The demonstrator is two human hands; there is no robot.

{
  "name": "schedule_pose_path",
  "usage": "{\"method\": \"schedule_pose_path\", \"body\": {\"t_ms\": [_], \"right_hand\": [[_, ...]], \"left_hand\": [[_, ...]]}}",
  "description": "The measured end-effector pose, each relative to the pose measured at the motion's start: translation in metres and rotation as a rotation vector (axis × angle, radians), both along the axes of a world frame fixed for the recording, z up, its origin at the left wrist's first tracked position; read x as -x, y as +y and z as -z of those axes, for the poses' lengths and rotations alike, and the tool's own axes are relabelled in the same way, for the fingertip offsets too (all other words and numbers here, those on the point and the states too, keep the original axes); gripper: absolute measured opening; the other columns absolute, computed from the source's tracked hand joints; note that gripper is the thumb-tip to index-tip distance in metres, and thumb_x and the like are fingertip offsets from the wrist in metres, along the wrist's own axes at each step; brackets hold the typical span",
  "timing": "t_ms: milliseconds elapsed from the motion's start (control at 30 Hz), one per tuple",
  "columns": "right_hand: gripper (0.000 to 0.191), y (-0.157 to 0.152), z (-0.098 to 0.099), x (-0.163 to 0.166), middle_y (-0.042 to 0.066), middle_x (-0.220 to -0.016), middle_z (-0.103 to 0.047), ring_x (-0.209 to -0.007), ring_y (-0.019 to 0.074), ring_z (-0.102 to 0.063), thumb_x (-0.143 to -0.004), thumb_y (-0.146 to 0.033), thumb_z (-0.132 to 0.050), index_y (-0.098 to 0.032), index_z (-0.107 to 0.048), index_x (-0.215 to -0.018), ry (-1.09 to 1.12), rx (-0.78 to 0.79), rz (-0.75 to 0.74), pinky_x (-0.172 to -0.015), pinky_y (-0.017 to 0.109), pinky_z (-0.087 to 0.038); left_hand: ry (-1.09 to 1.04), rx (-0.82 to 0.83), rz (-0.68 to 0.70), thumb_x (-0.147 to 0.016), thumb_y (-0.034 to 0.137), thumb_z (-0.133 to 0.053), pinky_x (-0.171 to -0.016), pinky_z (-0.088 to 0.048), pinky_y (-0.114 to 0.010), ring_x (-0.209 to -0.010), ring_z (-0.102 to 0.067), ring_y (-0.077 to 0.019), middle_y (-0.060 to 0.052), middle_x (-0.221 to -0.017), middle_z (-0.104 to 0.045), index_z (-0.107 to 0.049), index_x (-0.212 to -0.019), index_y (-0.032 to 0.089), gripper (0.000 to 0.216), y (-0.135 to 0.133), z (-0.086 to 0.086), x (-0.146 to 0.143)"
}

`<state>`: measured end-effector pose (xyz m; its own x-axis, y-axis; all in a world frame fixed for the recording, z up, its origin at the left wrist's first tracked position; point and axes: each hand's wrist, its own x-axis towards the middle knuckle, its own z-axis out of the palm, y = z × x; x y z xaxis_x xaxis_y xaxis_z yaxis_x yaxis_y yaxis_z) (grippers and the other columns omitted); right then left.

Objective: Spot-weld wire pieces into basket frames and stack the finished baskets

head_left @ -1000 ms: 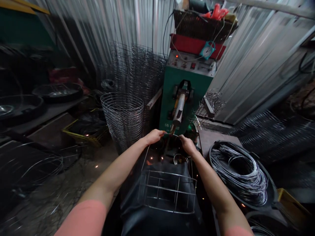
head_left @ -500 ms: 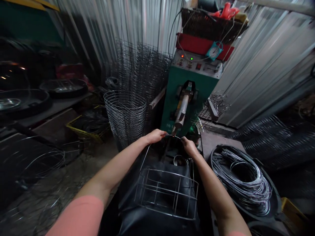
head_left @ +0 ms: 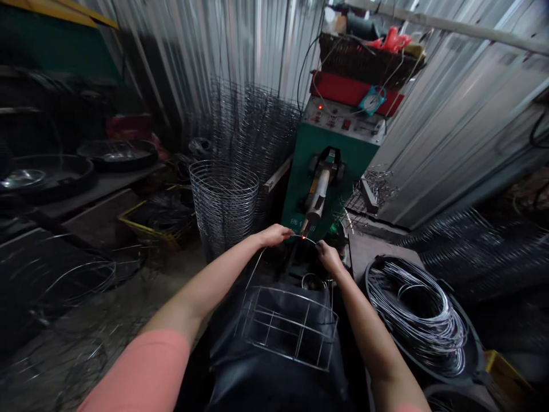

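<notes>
My left hand [head_left: 274,234] and my right hand [head_left: 328,256] each pinch the far rim of a wire basket frame [head_left: 288,323] that rests over a black apron on my lap. The rim's far edge sits under the electrode arm [head_left: 318,196] of a green welding machine [head_left: 332,154]. A small orange glow shows where the wire meets the electrode tip, between my two hands.
A tall stack of round wire baskets [head_left: 223,200] stands left of the machine, with wire mesh panels [head_left: 253,123] behind. A coil of wire [head_left: 418,312] lies in a tub at the right. Loose wire hoops [head_left: 72,274] lie on the floor at left. Corrugated metal walls close the space.
The basket frame has tilted and shifted slightly in my hands. A glow now shows at the electrode tip; the machine's green lamp seen half a second ago is off.
</notes>
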<state>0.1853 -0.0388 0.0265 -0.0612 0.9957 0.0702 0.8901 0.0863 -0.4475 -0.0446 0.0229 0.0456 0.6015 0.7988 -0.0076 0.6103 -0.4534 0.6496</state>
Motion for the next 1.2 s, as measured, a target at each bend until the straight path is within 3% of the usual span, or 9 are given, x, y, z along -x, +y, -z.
{"method": "schedule_pose_path", "body": {"t_ms": [133,367,600,667,767,967,1033,1100,1200], "right_hand": [[0.019,0.001,-0.003,0.0,0.004,-0.072,-0.062,-0.068,0.0159,-0.056,-0.087,-0.024,-0.041,-0.017,-0.057,-0.092,-0.004,0.009,0.003,-0.06,0.02,-0.037],[0.018,-0.002,-0.004,0.001,0.004,-0.074,-0.061,-0.069,0.0156,-0.056,-0.087,-0.023,-0.041,-0.017,-0.057,-0.09,0.017,-0.007,-0.005,-0.062,0.021,-0.038],[0.025,-0.006,0.003,-0.001,0.002,-0.068,-0.06,-0.065,0.0158,-0.057,-0.087,-0.033,-0.039,-0.018,-0.059,-0.089,0.178,0.066,0.083,-0.06,0.023,-0.041],[0.026,-0.025,-0.001,-0.007,0.004,-0.08,-0.063,-0.076,0.0176,-0.059,-0.085,-0.035,-0.041,-0.018,-0.058,-0.094,0.245,0.011,0.126,-0.069,0.026,-0.044],[0.028,-0.086,-0.014,-0.013,0.01,-0.098,-0.062,-0.094,0.0212,-0.056,-0.084,-0.036,-0.043,-0.017,-0.057,-0.097,0.318,-0.205,0.119,-0.085,0.032,-0.041],[0.031,-0.218,-0.033,0.013,0.009,-0.108,-0.06,-0.103,0.0222,-0.053,-0.083,-0.039,-0.053,-0.023,-0.058,-0.109,0.231,-0.128,-0.277,-0.088,0.034,-0.041],[0.036,-0.235,-0.026,0.026,0.009,-0.106,-0.061,-0.101,0.023,-0.053,-0.081,-0.037,-0.057,-0.023,-0.056,-0.114,0.155,-0.099,-0.358,-0.089,0.038,-0.039],[0.026,-0.242,-0.012,0.029,0.008,-0.096,-0.064,-0.091,0.0217,-0.056,-0.085,-0.031,-0.051,-0.023,-0.058,-0.109,0.141,-0.088,-0.368,-0.084,0.038,-0.04],[0.022,-0.244,0.01,0.017,0.006,-0.084,-0.065,-0.079,0.0191,-0.057,-0.09,-0.027,-0.041,-0.023,-0.062,-0.096,0.253,-0.113,-0.284,-0.077,0.035,-0.041]], "left_hand": [[0.034,0.02,-0.008,-0.083,0.023,-0.042,-0.061,-0.046,-0.022,-0.057,-0.059,-0.0125,-0.004,-0.083,-0.07,-0.061,-0.114,0.014,0.037,0.001,-0.002,0.0],[-0.005,-0.039,-0.002,-0.081,0.021,-0.046,-0.082,-0.042,-0.02,-0.093,-0.06,-0.0152,-0.004,-0.104,-0.067,-0.064,-0.108,0.016,0.033,0.001,-0.003,-0.001],[0.001,-0.049,0.006,-0.083,0.022,-0.042,-0.075,-0.046,-0.022,-0.082,-0.063,-0.0157,-0.003,-0.096,-0.07,-0.063,-0.11,0.016,0.035,-0.003,-0.003,0.001],[-0.001,-0.063,0.007,-0.084,0.023,-0.041,-0.078,-0.045,-0.022,-0.086,-0.062,-0.0158,-0.003,-0.101,-0.068,-0.062,-0.112,0.016,0.035,-0.005,-0.005,0.002],[0.011,-0.092,-0.003,-0.084,0.023,-0.042,-0.084,-0.043,-0.022,-0.097,-0.059,-0.0161,-0.004,-0.11,-0.065,-0.061,-0.112,0.016,0.035,-0.012,-0.008,0.001],[0.104,-0.116,-0.021,-0.083,0.025,-0.044,-0.08,-0.043,-0.025,-0.091,-0.061,-0.02,-0.009,-0.1,-0.068,-0.063,-0.108,0.015,0.033,-0.034,-0.026,-0.018],[0.079,-0.077,-0.036,-0.083,0.035,-0.044,-0.076,-0.044,-0.025,-0.083,-0.063,-0.0186,-0.008,-0.099,-0.067,-0.057,-0.117,0.015,0.041,-0.045,-0.034,-0.019],[-0.036,-0.031,-0.097,-0.082,0.045,-0.044,-0.076,-0.044,-0.026,-0.08,-0.062,-0.0177,-0.009,-0.105,-0.065,-0.049,-0.125,0.015,0.053,-0.06,-0.038,-0.01],[-0.311,0.084,-0.245,-0.078,0.052,-0.047,-0.075,-0.045,-0.027,-0.087,-0.06,-0.0182,-0.01,-0.113,-0.06,-0.045,-0.126,0.016,0.06,-0.097,-0.027,0.027]]}}
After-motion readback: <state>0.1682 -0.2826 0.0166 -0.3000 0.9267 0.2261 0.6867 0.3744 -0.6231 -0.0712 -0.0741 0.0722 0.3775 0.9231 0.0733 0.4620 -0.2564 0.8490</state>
